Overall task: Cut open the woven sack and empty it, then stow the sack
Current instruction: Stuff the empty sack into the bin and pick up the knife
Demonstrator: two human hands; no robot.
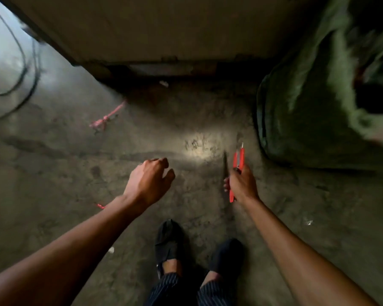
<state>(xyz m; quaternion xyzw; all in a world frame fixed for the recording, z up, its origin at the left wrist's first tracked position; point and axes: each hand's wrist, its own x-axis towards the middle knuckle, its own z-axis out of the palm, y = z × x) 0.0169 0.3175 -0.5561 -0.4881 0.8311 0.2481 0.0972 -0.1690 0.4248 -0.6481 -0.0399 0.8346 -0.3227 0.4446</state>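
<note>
Black shoes [169,241] stand on the concrete floor [75,173], and above them the right hand [241,184] is closed round red thread snips [238,166] while the left hand [148,180] hangs loosely curled, holding nothing. Well off to the right slumps the green woven sack [307,96]. She'd do best to steady its top with the free hand, cutting only the stitching.

The green sack [318,102], up past the right hand [241,184], is blurry and cut off at the edge. That hand hides the middle of the red snips [239,160].
</note>
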